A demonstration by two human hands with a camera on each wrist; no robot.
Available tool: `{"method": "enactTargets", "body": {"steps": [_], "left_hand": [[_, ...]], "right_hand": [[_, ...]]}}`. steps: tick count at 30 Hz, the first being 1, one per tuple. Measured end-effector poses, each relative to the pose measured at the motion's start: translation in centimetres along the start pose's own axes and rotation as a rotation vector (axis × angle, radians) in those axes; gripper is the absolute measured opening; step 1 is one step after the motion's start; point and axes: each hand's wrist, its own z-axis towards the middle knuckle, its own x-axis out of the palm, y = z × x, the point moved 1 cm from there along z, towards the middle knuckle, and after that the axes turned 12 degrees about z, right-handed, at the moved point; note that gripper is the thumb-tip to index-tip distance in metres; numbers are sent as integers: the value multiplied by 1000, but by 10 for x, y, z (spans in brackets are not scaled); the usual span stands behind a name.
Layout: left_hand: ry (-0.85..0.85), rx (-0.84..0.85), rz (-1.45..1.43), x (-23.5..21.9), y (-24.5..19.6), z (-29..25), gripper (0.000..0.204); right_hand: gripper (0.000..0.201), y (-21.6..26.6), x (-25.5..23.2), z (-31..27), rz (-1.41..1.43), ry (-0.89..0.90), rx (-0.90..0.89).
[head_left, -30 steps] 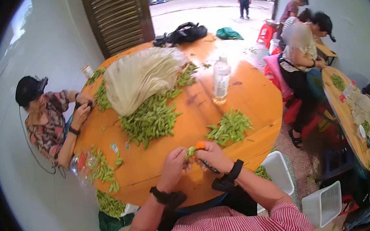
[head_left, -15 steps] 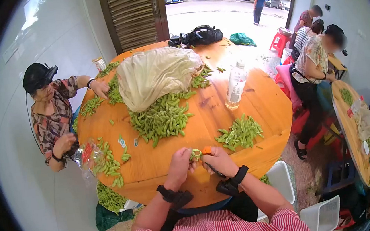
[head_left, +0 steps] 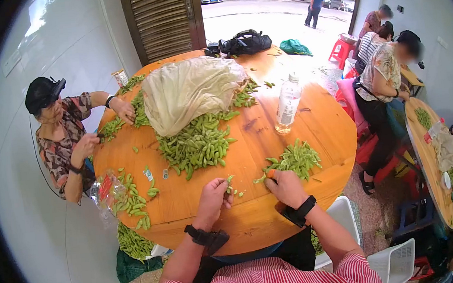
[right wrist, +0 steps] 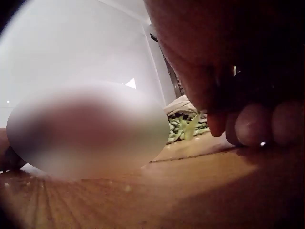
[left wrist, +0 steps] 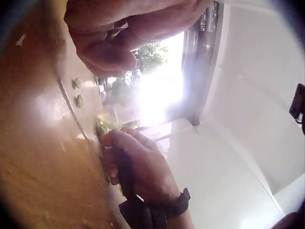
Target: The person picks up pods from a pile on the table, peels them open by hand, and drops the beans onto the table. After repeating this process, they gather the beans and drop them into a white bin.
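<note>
My left hand (head_left: 213, 200) pinches a green soybean pod (head_left: 229, 180) between thumb and fingertips, low over the table. Two pale green beans (head_left: 238, 193) lie on the wood just right of those fingers; the left wrist view shows loose beans (left wrist: 80, 100) below the near hand. Farther right, my right hand (head_left: 288, 188) has curled fingers, with an orange cover (head_left: 271, 174) at one fingertip. A pale green pod (head_left: 260, 179) sticks out from that tip, also seen as a blurred pod (right wrist: 193, 126) in the right wrist view. The small pod pile (head_left: 296, 160) lies just beyond.
A big pod heap (head_left: 197, 147) under a cream cloth sack (head_left: 194, 92) fills the middle of the round table (head_left: 199, 196). Behind the right hand stands a bottle (head_left: 287, 105). A person (head_left: 65, 132) handles pods at left. White crates (head_left: 341, 223) stand below the right edge.
My hands have parted, the right one moving right to the small pile. Two beans now show on the table by the left hand. The person at left has brought a hand up to the pods.
</note>
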Motion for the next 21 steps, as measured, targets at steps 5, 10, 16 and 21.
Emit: {"method": "enactTargets", "body": {"steps": [5, 10, 16, 21], "left_hand": [[46, -10, -12, 4, -3, -5, 14], [167, -54, -73, 10, 0, -7, 15], [296, -93, -119, 17, 4, -8, 17], [300, -110, -89, 16, 7, -7, 22]], "right_hand": [[17, 4, -7, -2, 9, -125, 46], [18, 18, 3, -3, 254, -86, -34], [15, 21, 27, -3, 695, 154, 190], [12, 23, 29, -3, 694, 129, 106]]}}
